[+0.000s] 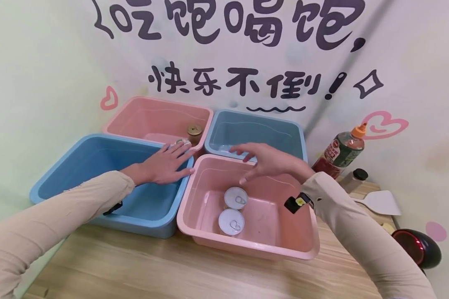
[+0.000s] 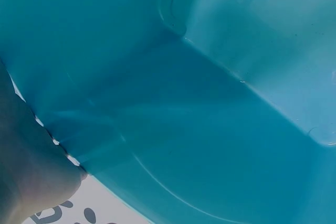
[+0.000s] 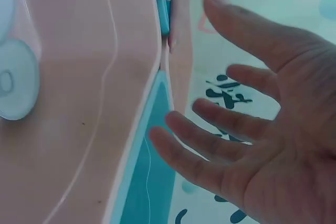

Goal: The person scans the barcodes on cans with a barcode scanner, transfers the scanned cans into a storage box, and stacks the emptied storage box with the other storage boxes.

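Observation:
My left hand stretches flat over the rim of the near blue bin, fingers spread towards the far pink bin. Just past its fingertips shows a can; whether they touch it I cannot tell. A gold-lidded can stands beside that one. Above the far edge of the near pink bin hovers my right hand, fingers apart and holding nothing, palm visible in the right wrist view. Two pull-tab cans stand together inside this bin.
Behind the right hand sits a far blue bin. To the right are a sauce bottle with an orange cap, a black-capped jar, a white spatula and a black rounded object. A lettered wall hanging closes the back.

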